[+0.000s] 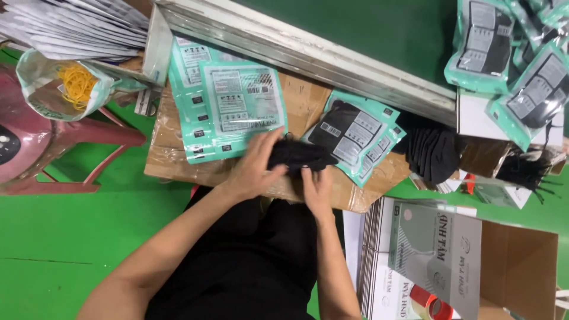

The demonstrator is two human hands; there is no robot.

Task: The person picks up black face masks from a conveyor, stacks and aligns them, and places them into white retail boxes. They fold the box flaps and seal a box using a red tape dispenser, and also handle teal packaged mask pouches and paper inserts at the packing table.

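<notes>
At the near edge of the cardboard worktop [178,160], we hold a small stack of black masks [299,155] between both hands: left hand [255,169] cupped over its end, right hand [317,186] pinching beneath. We judge squaring the edges matters, beside the teal pouches [234,109].

two hands [255,169], one red stool [53,148], one tape roll [430,302]

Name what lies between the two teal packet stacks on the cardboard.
In the head view, both hands hold a bundle of black masks there.
</notes>
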